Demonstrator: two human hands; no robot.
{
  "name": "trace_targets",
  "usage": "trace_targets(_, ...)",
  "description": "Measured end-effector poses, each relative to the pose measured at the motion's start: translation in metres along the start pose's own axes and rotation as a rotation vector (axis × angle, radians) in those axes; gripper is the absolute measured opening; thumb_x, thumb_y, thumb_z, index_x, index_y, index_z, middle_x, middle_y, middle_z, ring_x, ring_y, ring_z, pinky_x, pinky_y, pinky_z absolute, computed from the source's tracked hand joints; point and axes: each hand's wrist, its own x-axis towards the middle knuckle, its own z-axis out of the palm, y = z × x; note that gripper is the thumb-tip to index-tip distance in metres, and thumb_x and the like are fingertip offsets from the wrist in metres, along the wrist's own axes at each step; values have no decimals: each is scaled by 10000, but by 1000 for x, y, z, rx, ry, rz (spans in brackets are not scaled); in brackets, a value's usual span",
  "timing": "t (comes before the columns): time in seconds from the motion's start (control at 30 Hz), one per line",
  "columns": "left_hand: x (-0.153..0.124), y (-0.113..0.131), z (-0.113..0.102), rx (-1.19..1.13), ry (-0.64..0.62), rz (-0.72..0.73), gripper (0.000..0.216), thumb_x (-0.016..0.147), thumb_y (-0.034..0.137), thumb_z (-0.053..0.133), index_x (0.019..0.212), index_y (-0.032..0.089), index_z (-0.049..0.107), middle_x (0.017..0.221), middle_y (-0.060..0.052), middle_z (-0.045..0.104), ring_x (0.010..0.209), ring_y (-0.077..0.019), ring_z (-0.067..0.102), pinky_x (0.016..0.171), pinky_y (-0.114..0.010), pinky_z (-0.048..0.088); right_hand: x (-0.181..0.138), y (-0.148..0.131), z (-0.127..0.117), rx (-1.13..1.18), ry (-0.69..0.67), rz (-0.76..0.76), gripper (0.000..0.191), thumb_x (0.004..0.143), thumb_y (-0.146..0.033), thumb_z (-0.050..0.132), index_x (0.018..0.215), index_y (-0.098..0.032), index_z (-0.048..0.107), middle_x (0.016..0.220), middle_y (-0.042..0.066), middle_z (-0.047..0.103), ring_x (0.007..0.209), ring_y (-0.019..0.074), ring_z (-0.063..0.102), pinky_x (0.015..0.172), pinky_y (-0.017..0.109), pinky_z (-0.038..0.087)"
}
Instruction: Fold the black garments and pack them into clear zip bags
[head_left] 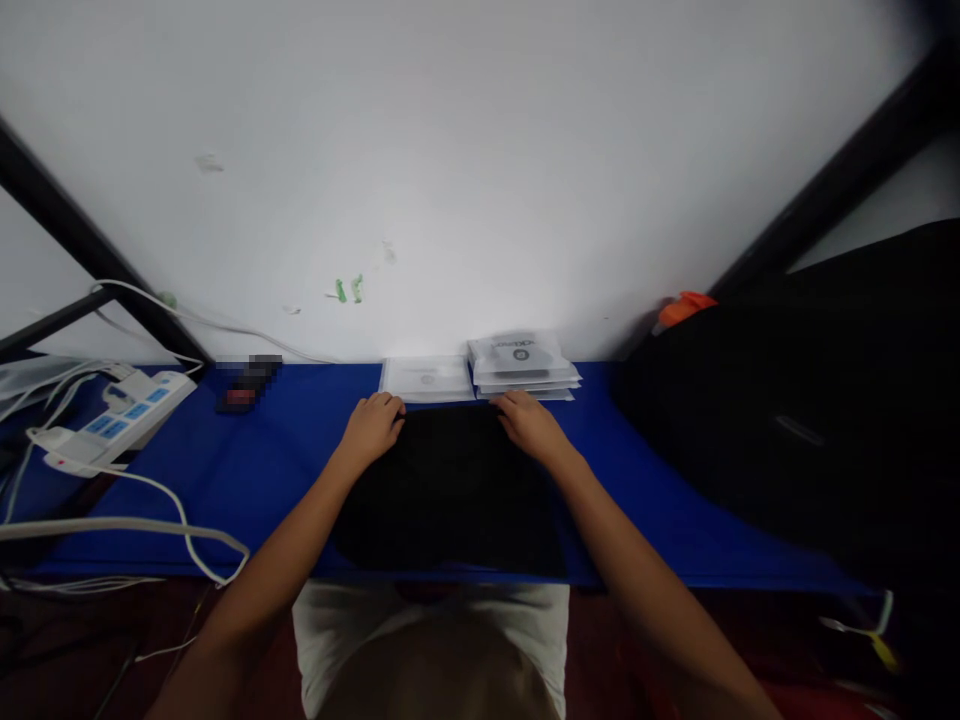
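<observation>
A dark, flat black cloth (454,490) lies on the blue table surface in front of me, its near edge close to the table's front. My left hand (376,425) is at its far left corner, fingers curled down and closed on the edge. At the far right corner my right hand (529,425) is closed on the cloth too, thumb inward. Just beyond the hands is a stack of white plastic packets (525,365) with dark print. Left of that stack rests a flatter white packet (426,378). The fingertips are partly hidden against the dark cloth.
A white power strip (124,425) with several cables sits at the left, near a dark, blurred-out object (250,385). A large black heap (765,430) covers the right side, an orange piece (686,308) behind it. A white wall (480,180) rises behind the table.
</observation>
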Motion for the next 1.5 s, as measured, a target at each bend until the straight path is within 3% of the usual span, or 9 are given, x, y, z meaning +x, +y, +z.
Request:
trace_targets(0.17,-55,13,-23,-139,51,140,96,880,147,556,948,201,596,973,-52,643,958,-222,573,841,-357,430,-51,-11,-24,183,194,-127,210,908,-134,471,1033,-192,630,991,115,630,937,264,579,821,420,521)
trace_targets(0.33,-105,10,-21,-443,-82,256,68,931,260,544,915,221,597,894,-12,656,877,-174,594,833,-324,447,-108,-30,-20,323,126,-174,152,882,-149,517,969,-213,625,1090,107,635,992,252,602,853,433,530)
trace_targets(0.57,-71,-52,17,-289,259,-167,373,814,319,645,1158,186,588,1139,-117,630,1090,-298,544,971,-492,424,-106,-45,-7,322,218,-116,85,925,-216,543,945,-208,626,1040,102,670,974,255,618,824,444,520)
trace_targets(0.8,-70,-50,-2,-373,292,-56,71,835,207,553,867,218,615,1123,-69,652,1080,-236,570,983,-436,433,-92,-51,0,341,237,-121,114,938,-222,525,981,-210,630,992,86,691,946,240,636,855,442,518)
trace_targets(0.93,-102,-33,-26,-527,108,164,88,807,146,539,818,224,578,1049,-48,683,1065,-222,581,945,-401,458,-96,-47,8,322,210,-118,100,942,-218,524,972,-214,619,954,68,703,928,236,645,932,482,497)
trace_targets(1.03,-121,-34,-28,-524,-40,161,72,843,182,537,855,230,589,982,-42,694,1129,-236,561,958,-403,457,-98,-46,13,328,197,-104,94,945,-217,520,969,-216,611,957,63,705,926,231,647,949,485,493)
trace_targets(1.3,-130,-52,-6,-261,1,-82,487,796,505,684,1199,243,605,1267,-114,555,1207,-323,472,1008,-519,432,-98,-49,16,374,251,-82,104,942,-212,517,943,-222,621,936,57,707,917,227,653,945,474,497)
trace_targets(1.4,-127,-53,-8,-274,5,-59,277,807,454,667,960,223,656,1301,-105,551,1233,-325,455,1013,-513,427,-100,-50,13,397,316,-70,110,935,-216,525,969,-226,629,962,73,707,948,240,654,899,464,515)
trace_targets(1.5,-121,-55,-18,-340,3,-129,153,839,376,604,826,224,594,1069,-68,661,1017,-263,595,873,-417,504,-102,-50,10,414,368,-95,129,917,-200,552,1016,-231,628,996,80,711,995,253,654,901,482,513)
